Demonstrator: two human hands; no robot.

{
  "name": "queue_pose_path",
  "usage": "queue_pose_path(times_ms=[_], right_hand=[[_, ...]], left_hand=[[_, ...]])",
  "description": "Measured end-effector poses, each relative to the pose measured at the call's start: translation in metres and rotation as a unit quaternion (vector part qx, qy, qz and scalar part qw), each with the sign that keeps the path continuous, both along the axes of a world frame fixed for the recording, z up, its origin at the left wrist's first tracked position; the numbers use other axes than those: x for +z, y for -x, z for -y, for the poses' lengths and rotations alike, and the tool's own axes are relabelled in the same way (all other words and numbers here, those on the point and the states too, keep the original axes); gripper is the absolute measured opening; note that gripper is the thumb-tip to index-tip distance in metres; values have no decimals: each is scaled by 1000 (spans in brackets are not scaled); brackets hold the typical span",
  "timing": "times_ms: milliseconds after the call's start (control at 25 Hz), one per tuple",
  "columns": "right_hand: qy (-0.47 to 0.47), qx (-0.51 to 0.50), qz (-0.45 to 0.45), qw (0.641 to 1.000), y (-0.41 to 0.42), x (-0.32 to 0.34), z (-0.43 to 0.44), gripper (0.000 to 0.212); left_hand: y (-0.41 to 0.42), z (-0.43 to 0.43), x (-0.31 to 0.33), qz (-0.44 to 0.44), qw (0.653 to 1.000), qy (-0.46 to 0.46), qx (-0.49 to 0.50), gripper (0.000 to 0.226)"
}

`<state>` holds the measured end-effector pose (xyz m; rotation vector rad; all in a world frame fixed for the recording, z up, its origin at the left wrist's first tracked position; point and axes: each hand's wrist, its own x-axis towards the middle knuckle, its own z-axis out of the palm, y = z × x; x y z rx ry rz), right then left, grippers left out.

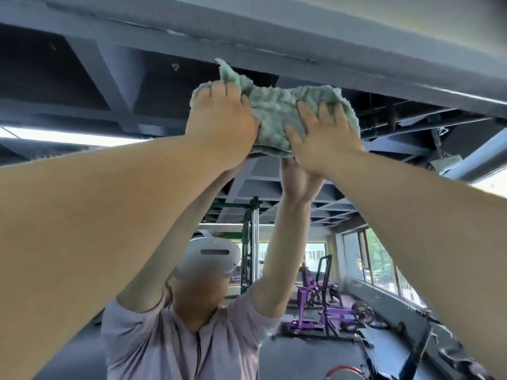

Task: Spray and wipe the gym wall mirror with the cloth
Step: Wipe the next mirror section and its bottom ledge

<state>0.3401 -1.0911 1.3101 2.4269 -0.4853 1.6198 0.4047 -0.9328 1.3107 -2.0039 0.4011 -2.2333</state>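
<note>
Dark grid ceiling (82, 78); purple gym machines (304, 297); sunlit windows (381, 259) right.

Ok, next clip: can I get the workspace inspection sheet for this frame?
surface: wall mirror, upright; work is near its top edge, under a grey beam.
job's things: green cloth, bunched, against the glass; spray bottle not seen.
clutter: nothing seen.
grips: left hand on the cloth's left end, press or pinch unclear; right hand flat on its right end, fingers spread.
cables: nothing seen clearly.
surroundings: in the reflection, the person with a white headset, purple gym machines, windows.
</note>
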Motion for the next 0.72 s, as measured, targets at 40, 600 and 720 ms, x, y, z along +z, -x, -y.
queue_pose_path(times_ms=[40,600,720], right_hand=[[-4,7,-15,1000,-1,4,0,63],[45,62,64,995,-9,80,36,65],[87,85,51,991,-2,89,63,64]], left_hand=[[1,3,2,2,1000,-2,19,41],[7,44,88,-163,981,62,-78,66],[12,69,91,-192,968,127,-100,68]])
